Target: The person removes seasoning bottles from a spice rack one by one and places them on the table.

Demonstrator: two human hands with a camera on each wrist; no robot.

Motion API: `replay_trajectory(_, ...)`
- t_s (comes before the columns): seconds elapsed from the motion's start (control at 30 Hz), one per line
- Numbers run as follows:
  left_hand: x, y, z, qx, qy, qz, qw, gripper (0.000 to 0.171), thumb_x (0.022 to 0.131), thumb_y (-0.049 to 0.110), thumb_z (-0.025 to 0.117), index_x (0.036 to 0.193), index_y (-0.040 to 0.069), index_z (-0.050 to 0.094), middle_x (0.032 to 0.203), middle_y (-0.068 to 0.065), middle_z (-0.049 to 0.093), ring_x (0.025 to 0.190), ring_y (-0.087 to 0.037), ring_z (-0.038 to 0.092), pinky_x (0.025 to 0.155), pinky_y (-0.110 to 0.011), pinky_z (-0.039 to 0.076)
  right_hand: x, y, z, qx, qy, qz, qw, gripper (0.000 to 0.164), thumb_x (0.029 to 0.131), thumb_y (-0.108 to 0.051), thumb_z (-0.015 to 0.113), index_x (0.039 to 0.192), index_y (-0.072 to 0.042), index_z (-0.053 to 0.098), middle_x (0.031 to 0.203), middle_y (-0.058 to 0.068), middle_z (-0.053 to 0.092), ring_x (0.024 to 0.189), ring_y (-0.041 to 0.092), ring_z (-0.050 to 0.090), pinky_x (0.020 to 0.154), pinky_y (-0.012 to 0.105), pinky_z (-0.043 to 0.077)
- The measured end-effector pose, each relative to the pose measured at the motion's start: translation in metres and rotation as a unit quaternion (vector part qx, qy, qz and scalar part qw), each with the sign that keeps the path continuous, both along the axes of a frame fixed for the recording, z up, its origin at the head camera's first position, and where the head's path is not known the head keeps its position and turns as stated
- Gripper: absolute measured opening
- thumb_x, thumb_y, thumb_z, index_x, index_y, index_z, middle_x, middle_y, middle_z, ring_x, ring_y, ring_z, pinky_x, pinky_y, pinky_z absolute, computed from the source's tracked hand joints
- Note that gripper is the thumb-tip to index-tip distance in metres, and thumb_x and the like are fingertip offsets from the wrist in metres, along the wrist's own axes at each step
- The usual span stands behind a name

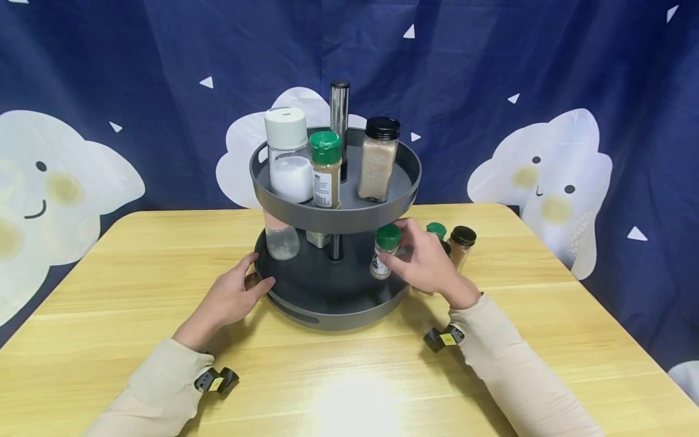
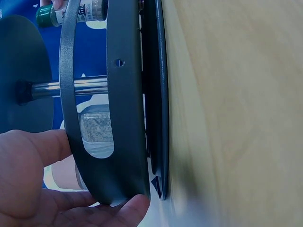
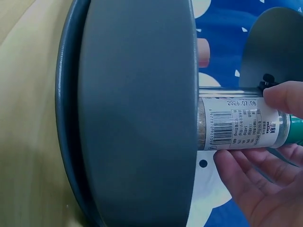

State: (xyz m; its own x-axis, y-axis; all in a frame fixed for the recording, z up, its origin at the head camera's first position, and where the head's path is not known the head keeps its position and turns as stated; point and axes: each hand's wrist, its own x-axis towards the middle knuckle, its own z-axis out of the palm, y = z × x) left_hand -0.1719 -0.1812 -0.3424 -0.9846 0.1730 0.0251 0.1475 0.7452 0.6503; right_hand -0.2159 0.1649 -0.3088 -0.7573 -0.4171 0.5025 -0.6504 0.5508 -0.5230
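Grey trays (image 1: 334,220): 2 | left grip (image 1: 230,296): holds lower rim (image 1: 340,321) | right grip (image 1: 428,261): holds 1 jar (image 1: 384,247)

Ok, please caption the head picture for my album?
Right hand holds a green-capped jar, left hand the lower tray.

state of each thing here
held jar, green lid on
right hand, grips held jar
lower tray, level
left hand, holds lower tray's rim
upper tray, level
white-capped jar, cap on, part full
upper green-lidded jar, lid on
upper black-lidded jar, lid on
pink-topped jar, upright
back jar, lid hidden
table jars, visible lids on
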Motion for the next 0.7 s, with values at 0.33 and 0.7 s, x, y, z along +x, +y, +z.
replay_trajectory(0.33,0.0009,0.0003,0.001,-0.004,0.001,0.002,1.0,0.071,0.097,0.036,0.05,0.146,-0.006,0.019,0.139,-0.037,0.039,0.123,-0.046,0.044,0.102,-0.062,0.035,0.0008,0.0037,0.0055,0.004,0.013,-0.003,1.0,0.044,0.077,-0.014,0.073,0.112,-0.002,0.048,0.085,0.014,0.071,0.064,0.019,0.067,0.058,0.04,0.059)
replay_trajectory(0.7,0.0011,0.0003,0.0007,-0.002,0.001,0.002,1.0,0.071,0.097,0.036,0.05,0.146,-0.007,0.019,0.138,-0.037,0.04,0.123,-0.046,0.045,0.102,-0.062,0.035,-0.0004,0.0088,0.0078,-0.001,0.007,-0.018,1.0,0.043,0.075,-0.014,0.074,0.108,-0.002,0.05,0.083,0.011,0.069,0.066,0.018,0.066,0.056,0.037,0.058)
